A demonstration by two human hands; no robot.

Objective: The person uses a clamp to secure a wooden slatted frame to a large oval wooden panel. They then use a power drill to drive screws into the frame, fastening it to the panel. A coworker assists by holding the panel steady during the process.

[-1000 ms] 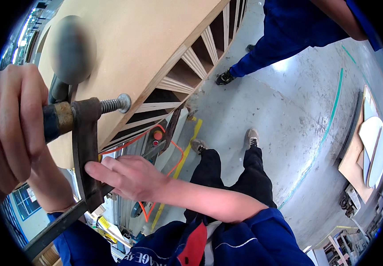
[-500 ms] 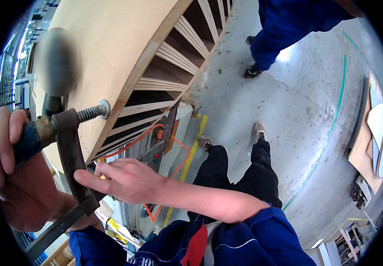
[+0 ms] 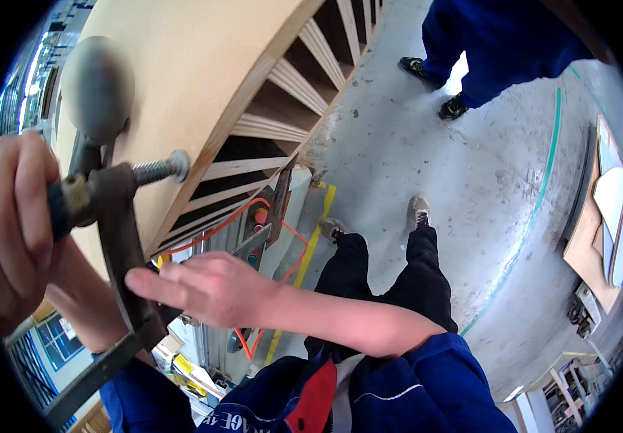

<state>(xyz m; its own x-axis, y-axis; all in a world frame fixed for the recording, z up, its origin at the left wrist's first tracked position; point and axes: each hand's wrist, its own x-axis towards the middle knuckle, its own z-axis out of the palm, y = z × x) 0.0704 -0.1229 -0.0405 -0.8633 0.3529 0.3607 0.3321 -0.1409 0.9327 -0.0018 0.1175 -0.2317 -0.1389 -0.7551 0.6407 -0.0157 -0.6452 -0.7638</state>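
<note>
A dark metal bar clamp [image 3: 118, 234] with a threaded screw [image 3: 158, 171] stands at the left, close to the curved wooden panel [image 3: 174, 65]. My left hand [image 3: 19, 216] is closed around the clamp's dark blue handle, its fingers wrapped over the top. Across from the other side comes my right hand [image 3: 203, 289], curled at the clamp's arm with a finger pressed on it; its fingertips are partly hidden. The screw's round foot points at the panel; whether it touches cannot be made out. Behind the handle rises another dark part with a blurred, rounded end [image 3: 100, 86].
Layered plywood ribs [image 3: 275, 126] line the panel's open edge. Below hang an orange cable [image 3: 303, 242] and a control box with a red button [image 3: 259, 215]. A co-worker in blue [image 3: 499, 50] stands at the upper right. Board offcuts [image 3: 604, 231] lie at the far right.
My left hand has shifted up and turned on the handle. The clamp sits slightly farther right, my right hand still on it. The co-worker's feet have moved right.
</note>
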